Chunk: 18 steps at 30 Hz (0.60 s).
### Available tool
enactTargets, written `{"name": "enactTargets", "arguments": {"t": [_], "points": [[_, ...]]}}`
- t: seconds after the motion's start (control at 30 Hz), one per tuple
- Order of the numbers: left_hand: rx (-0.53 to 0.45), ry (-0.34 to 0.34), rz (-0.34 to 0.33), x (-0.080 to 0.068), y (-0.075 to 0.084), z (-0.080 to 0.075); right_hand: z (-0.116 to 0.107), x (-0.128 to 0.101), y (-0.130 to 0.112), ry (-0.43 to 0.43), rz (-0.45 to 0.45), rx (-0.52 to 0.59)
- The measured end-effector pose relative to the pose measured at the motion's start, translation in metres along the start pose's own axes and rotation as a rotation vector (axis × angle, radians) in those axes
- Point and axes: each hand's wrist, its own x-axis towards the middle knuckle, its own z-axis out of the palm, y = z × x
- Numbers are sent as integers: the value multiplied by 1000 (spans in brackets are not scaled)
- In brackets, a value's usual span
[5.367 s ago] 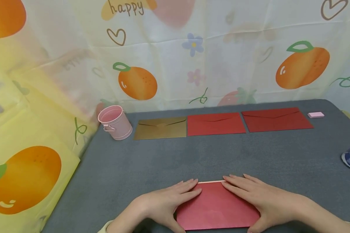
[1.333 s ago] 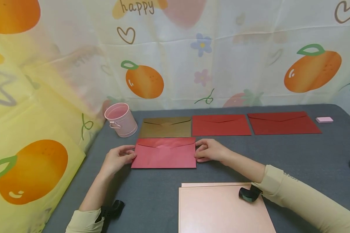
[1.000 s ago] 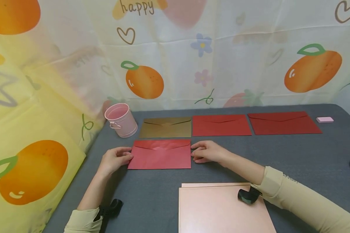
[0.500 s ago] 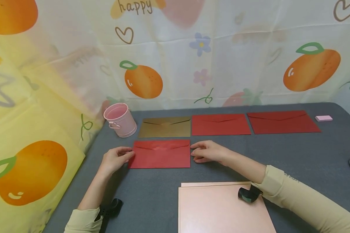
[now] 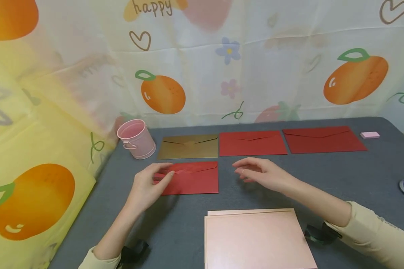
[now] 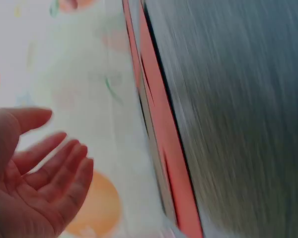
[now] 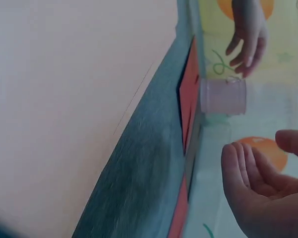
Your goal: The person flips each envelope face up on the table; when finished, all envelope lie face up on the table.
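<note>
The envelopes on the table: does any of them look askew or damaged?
The near red envelope has a wrinkled flap, and sits alone before the row of gold envelope and two red ones. Nothing else stands out.

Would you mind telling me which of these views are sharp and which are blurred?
Head view: sharp, evenly lit, soft shadow under the left hand. Left wrist view: table streaked with motion blur. Right wrist view: soft, the right hand out of focus.

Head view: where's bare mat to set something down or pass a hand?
Free: the wide grey mat right of the right hand, up to the dark red envelope; also the strip left of the pink card stack. Crowded: the back row from pink bucket to that envelope, and round the near red envelope under the left hand.
</note>
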Motion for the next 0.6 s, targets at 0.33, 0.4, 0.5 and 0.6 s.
{"name": "enactTargets", "arguments": {"t": [0.33, 0.4, 0.5, 0.6], "points": [[-71, -418, 306, -35, 59, 43, -5, -60, 15, 48, -237, -356], [-23, -507, 322, -43, 65, 47, -4, -70, 20, 38, -305, -408], [32, -585, 359, -50, 71, 51, -3, -83, 27, 16, -421, -466], [86, -621, 425, -54, 73, 54, -2, -94, 32, -38, -501, -526]]}}
